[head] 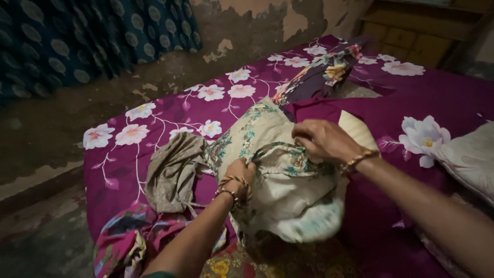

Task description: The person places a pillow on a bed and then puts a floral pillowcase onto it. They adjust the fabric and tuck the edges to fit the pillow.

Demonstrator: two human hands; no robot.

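Observation:
A cream garment (pixel 288 185) with green floral trim lies bunched on a magenta flowered bedsheet (pixel 154 123). My left hand (pixel 239 175), with bangles at the wrist, grips the garment's trimmed edge near its middle. Further right and a little higher, my right hand (pixel 321 139), also wearing a bangle, pinches the same trimmed edge. The cloth sags between and below both hands.
A grey-brown crumpled cloth (pixel 172 172) lies left of the garment. A dark purple floral cloth (pixel 319 74) lies further back. A pale pillow (pixel 471 157) is at the right. Colourful fabric (pixel 128 242) hangs at the bed's near corner. A peeling wall and a blue curtain (pixel 77 36) stand behind.

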